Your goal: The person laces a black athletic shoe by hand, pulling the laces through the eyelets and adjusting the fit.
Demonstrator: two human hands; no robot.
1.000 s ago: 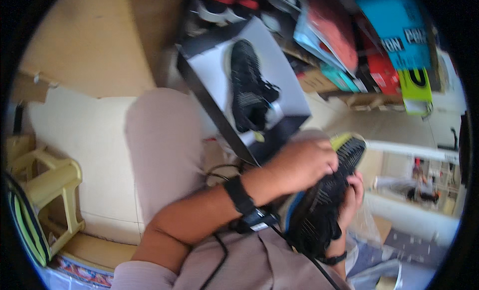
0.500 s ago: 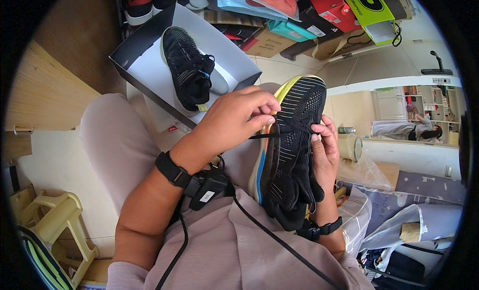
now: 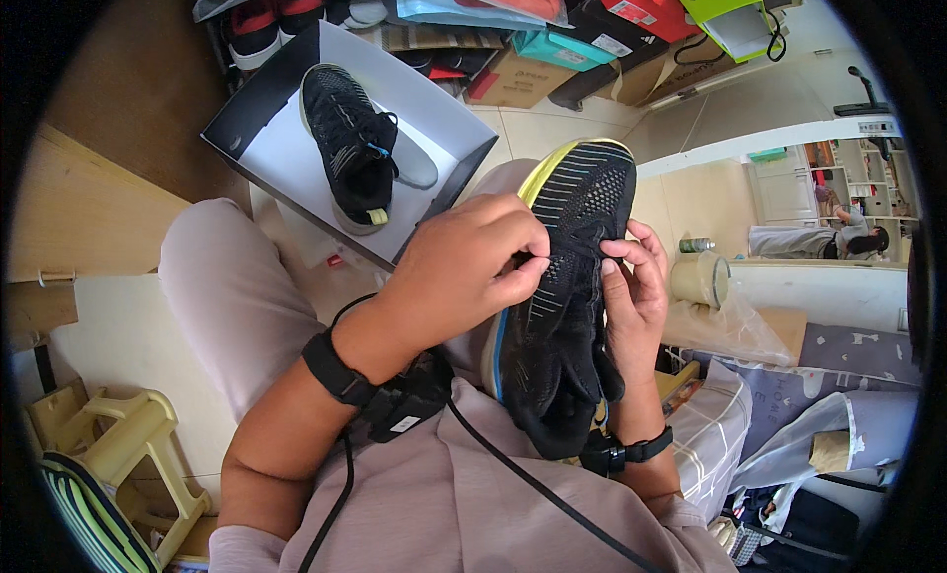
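A black running shoe point(image 3: 567, 307) with a yellow toe edge and thin pale stripes rests over my lap, toe pointing away from me. At the left side of its lacing, my left hand point(image 3: 473, 252) is closed in a pinch on the black shoelace point(image 3: 564, 250). My right hand point(image 3: 636, 287) is on the other side, thumb and forefinger pinched at the lacing. Black on black, the lace is hard to follow between them. The matching shoe point(image 3: 345, 139) lies in an open shoebox point(image 3: 449, 139) with a white inside, beside a grey insole-shaped piece point(image 3: 416, 164).
Shoeboxes, including a teal box point(image 3: 562, 48), and red-and-black shoes point(image 3: 254, 31) line the far side. A cream plastic stool point(image 3: 128, 425) stands at the left. At the right are a mirror point(image 3: 819, 208) and a cream bin point(image 3: 698, 279). A black cable point(image 3: 533, 484) crosses my lap.
My left hand has drawn in closer to the lacing, and the lace stretch seen between the hands is less visible. The view has shifted slightly.
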